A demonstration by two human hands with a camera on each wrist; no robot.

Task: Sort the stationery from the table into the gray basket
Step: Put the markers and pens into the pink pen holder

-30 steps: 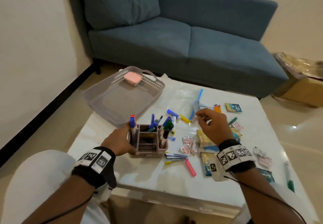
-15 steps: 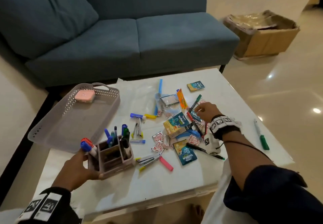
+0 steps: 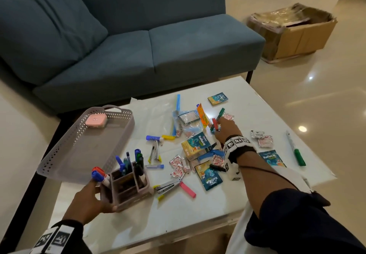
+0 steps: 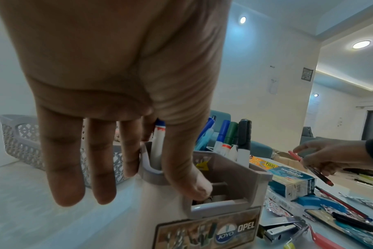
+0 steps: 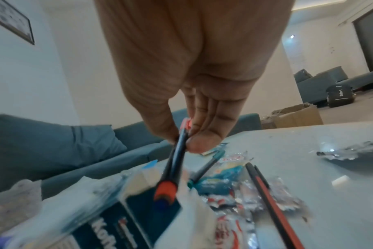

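The gray basket [image 3: 79, 148] sits on the table's left, overhanging the edge, with a pink box [image 3: 96, 120] in its far end. My left hand [image 3: 93, 198] grips a pen holder [image 3: 128, 186] full of markers at the front left. Its thumb [image 4: 187, 176] hooks inside the rim and the fingers [image 4: 100, 168] lie along the outer wall. My right hand [image 3: 223, 129] reaches over the scattered pile and pinches a dark pen with red ends [image 5: 175, 166] between thumb and fingertips, lifted off the table. A green-capped pen [image 3: 219, 115] lies just beyond it.
Staplers [image 3: 155, 152], a pink marker [image 3: 188, 189], foil sachets and a Koflet box [image 3: 196, 144] litter the table's middle. A green marker [image 3: 296, 150] lies near the right edge. A blue sofa [image 3: 138, 55] stands behind, and a cardboard box [image 3: 297, 33] on the floor.
My right hand moved from the blue items mid-table to the far-right pens and lifted the red-ended pen. The view swung right. My left hand stayed on the pen holder.
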